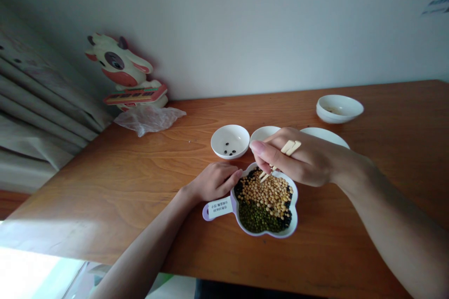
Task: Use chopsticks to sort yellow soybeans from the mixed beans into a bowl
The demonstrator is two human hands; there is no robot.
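My right hand is closed round a pair of wooden chopsticks. Their tips point down into the beans at the upper part of a cloud-shaped dish, white inside with a purple handle. Pale yellow soybeans, green mung beans and black beans lie in it. At the dish's upper left edge, my left hand rests with curled fingers, its thumb on the rim. Just behind is a small white bowl with several black beans. My right hand partly hides another white bowl.
Also partly covered, a third white bowl sits behind my right wrist. Farther back right stands a white bowl with something small inside. A toy cow with a keyboard and a clear plastic bag are at the back left of the wooden table.
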